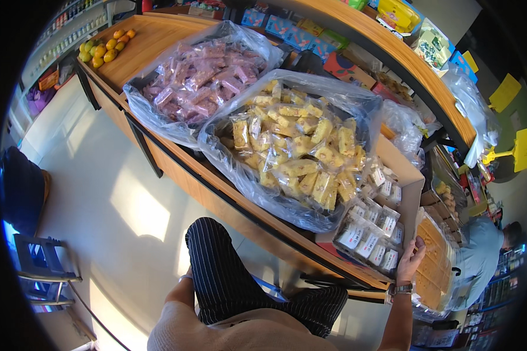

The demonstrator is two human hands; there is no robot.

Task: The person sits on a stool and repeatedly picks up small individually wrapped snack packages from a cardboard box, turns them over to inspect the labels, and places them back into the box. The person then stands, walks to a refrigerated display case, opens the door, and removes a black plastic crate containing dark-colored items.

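Observation:
My right hand (409, 259), with a watch at the wrist, rests at the near right corner of a cardboard box (397, 162) holding labelled clear packs (369, 239); whether its fingers grip the wall I cannot tell. Left of the box, a plastic-lined tray is heaped with wrapped yellow snack bars (301, 145). Beyond it lies a similar lined tray of wrapped purplish bars (206, 79). My left hand (188, 275) is mostly hidden beside my striped trouser leg, so its fingers do not show.
The wooden counter (219, 199) runs diagonally before me, with orange and green fruit (110, 46) at its far left. Flat yellow cakes (432, 259) lie right of my hand. A person in a light blue top (481, 259) bends at the right. A folded chair-like frame (44, 263) stands at the left.

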